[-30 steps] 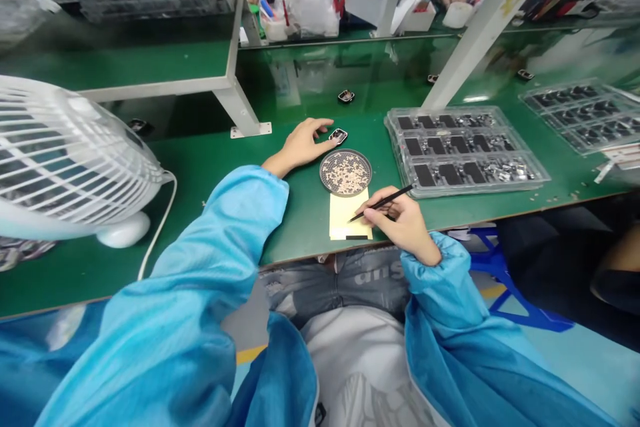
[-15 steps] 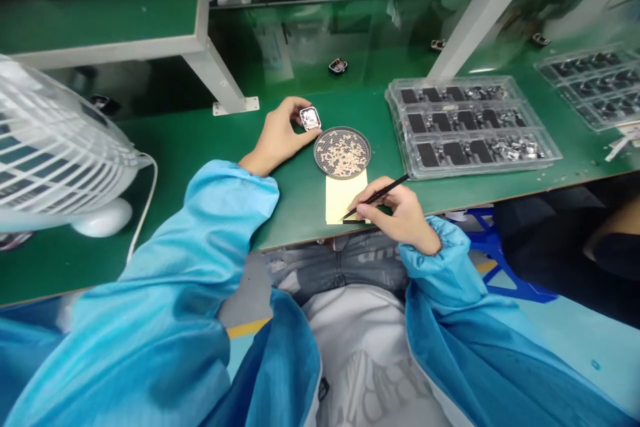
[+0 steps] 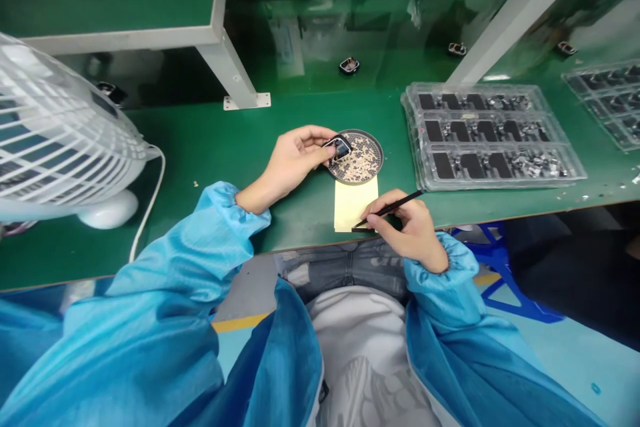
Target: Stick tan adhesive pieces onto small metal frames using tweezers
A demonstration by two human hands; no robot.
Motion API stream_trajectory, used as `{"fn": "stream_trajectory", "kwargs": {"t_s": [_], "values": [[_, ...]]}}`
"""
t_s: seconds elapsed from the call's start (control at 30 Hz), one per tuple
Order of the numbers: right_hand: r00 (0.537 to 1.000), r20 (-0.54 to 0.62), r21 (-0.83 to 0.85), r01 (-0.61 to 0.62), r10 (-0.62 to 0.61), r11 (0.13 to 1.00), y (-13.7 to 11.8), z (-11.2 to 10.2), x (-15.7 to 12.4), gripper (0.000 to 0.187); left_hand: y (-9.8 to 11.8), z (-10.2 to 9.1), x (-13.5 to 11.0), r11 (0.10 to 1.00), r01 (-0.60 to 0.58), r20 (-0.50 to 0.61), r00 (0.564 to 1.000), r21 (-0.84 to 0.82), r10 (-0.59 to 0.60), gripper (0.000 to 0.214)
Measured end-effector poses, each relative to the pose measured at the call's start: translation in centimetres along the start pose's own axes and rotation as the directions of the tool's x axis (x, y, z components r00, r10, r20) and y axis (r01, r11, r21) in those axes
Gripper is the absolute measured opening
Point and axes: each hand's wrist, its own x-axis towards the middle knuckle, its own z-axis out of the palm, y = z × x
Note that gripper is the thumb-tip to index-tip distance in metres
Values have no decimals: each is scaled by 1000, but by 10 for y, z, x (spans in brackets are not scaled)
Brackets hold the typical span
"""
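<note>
Between the thumb and fingers of my left hand [image 3: 300, 161] is a small square watch case [image 3: 342, 149], tilted, with a dark middle and a bright rim. The case hangs over the left part of a round grey dish [image 3: 383, 159] full of tiny beige pieces. My right hand [image 3: 407, 225] holds black tweezers [image 3: 403, 201] like a pen. Their tip points down at the lower edge of a yellow sticky-note pad [image 3: 346, 208], beside a short dark strip there. Whether the tips grip anything is too small to see.
Stacked clear plastic trays [image 3: 419, 177] of dark and silver parts stand to the right. Another watch case [image 3: 349, 66] lies at the back. A white fan [image 3: 65, 140] with its cord occupies the left. Metal shelf posts [image 3: 237, 77] rise from the green bench.
My left hand has brought the watch case rightward and nearer, over the dish, and turned it so a darker side shows. My right hand stays at the yellow pad. The view has shifted slightly.
</note>
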Motion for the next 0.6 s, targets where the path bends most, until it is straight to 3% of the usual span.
{"fn": "stream_trajectory", "kwargs": {"t_s": [0.2, 0.3, 0.43, 0.6], "values": [[1000, -18, -30, -15, 14, 999, 0, 1, -2, 10, 8, 1, -4, 997, 72, -30, 997, 31, -71, 24], [1000, -18, -31, -11, 10, 999, -1, 2, -2, 10, 12, 1, -4, 992, 122, 11, 992, -32, -122, 18], [999, -32, -7, -30, 30, 1000, -4, 2, -2, 12, 20, 3, -9, 976, 201, 183, 966, -79, -184, 16], [999, -29, -14, -25, 25, 1000, -6, 1, -1, 12, 32, 6, -18, 977, 209, 429, 880, 36, -205, 23]]}}
